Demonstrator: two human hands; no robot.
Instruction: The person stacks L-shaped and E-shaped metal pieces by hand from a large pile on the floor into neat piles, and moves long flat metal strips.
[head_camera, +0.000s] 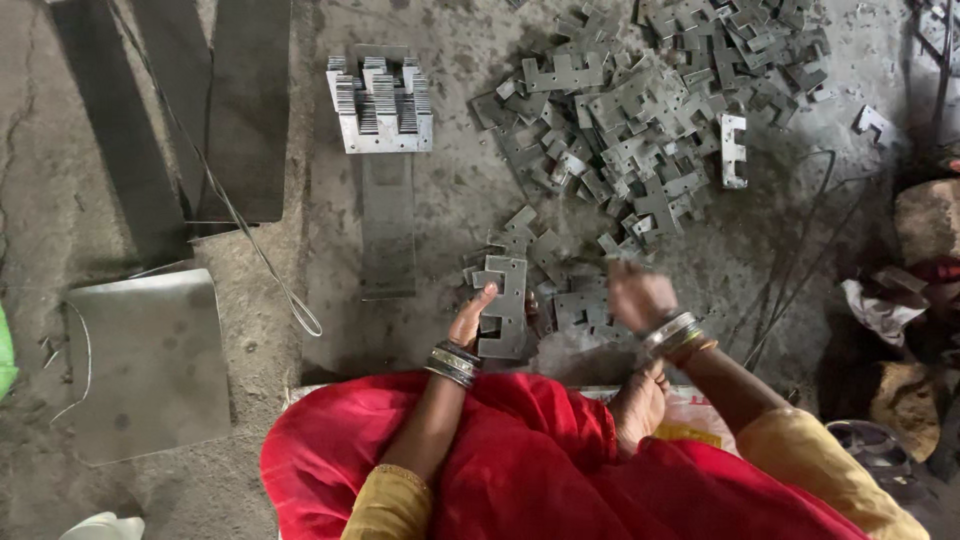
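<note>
Left hand (470, 322) gripping a notched metal plate (506, 305), upright beside its thumb; right hand (637, 293) blurred, grip unclear.

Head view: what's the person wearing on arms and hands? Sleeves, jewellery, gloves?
No gloves: both hands are bare. The left hand has a stack of dark and silver metal bangles at the wrist; the right hand has silver and gold-toned bangles. Mustard-yellow short sleeves end near the elbows, with red cloth draped over the lap.
</note>
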